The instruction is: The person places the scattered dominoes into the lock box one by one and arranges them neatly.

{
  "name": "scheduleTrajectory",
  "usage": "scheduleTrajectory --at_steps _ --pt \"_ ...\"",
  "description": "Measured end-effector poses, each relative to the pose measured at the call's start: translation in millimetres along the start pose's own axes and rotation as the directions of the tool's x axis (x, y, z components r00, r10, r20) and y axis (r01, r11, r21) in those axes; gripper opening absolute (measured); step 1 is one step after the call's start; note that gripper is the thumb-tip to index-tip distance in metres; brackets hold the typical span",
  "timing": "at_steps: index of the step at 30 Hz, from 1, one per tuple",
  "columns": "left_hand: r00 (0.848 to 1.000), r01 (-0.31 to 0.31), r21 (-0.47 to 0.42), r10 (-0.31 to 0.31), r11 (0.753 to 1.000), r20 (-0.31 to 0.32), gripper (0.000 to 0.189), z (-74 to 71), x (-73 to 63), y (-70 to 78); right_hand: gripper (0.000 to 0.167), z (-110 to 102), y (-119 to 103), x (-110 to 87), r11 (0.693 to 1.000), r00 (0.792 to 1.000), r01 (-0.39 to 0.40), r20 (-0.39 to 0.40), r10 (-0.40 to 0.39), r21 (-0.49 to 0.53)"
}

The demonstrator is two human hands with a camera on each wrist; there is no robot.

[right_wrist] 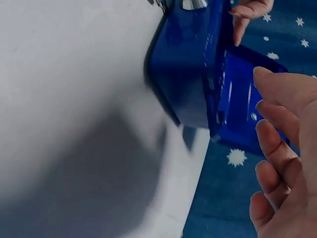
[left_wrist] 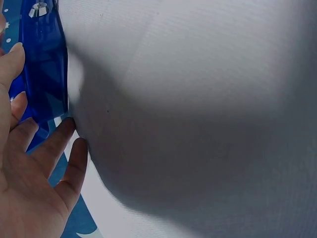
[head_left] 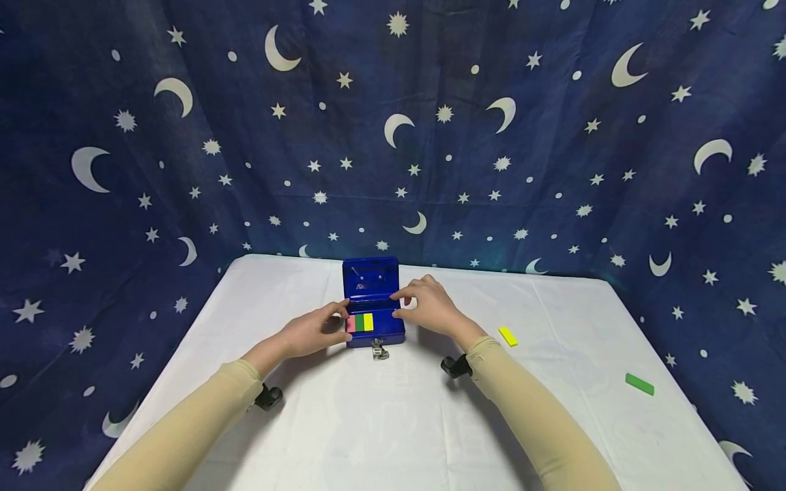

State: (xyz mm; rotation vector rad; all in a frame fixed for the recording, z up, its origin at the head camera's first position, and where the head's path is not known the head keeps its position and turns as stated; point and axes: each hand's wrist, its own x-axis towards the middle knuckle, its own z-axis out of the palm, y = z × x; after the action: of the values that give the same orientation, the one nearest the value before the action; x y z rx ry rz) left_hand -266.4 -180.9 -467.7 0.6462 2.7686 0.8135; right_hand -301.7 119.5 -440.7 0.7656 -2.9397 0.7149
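Observation:
A blue box (head_left: 389,329) stands at the far middle of the table, its lid (head_left: 371,278) raised. In its left part lie a pink block (head_left: 351,324), a green block (head_left: 359,322) and a yellow block (head_left: 368,322), side by side. At the box's left side is my left hand (head_left: 312,331), thumb by the front corner, fingers by the rear; the left wrist view shows spread fingers (left_wrist: 74,168). My right hand (head_left: 432,305) has its fingertips over the box's right edge. In the right wrist view its fingers (right_wrist: 277,148) are loosely bent, with nothing visible between them.
Keys (head_left: 380,352) hang at the lock on the box's front. Right of the box lies a loose yellow block (head_left: 507,336), and a loose green block (head_left: 640,383) sits farther right. A starry blue curtain (head_left: 467,164) surrounds the white-covered table (head_left: 393,423).

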Motion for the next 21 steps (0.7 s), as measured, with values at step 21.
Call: scheduleTrajectory --at_steps 21 --pt "1.000 -0.024 0.006 0.025 1.000 -0.008 0.046 0.6 -1.2 -2.4 0.040 -36 72 -56.4 0.992 0.996 -0.071 -0.039 0.075 0.102"
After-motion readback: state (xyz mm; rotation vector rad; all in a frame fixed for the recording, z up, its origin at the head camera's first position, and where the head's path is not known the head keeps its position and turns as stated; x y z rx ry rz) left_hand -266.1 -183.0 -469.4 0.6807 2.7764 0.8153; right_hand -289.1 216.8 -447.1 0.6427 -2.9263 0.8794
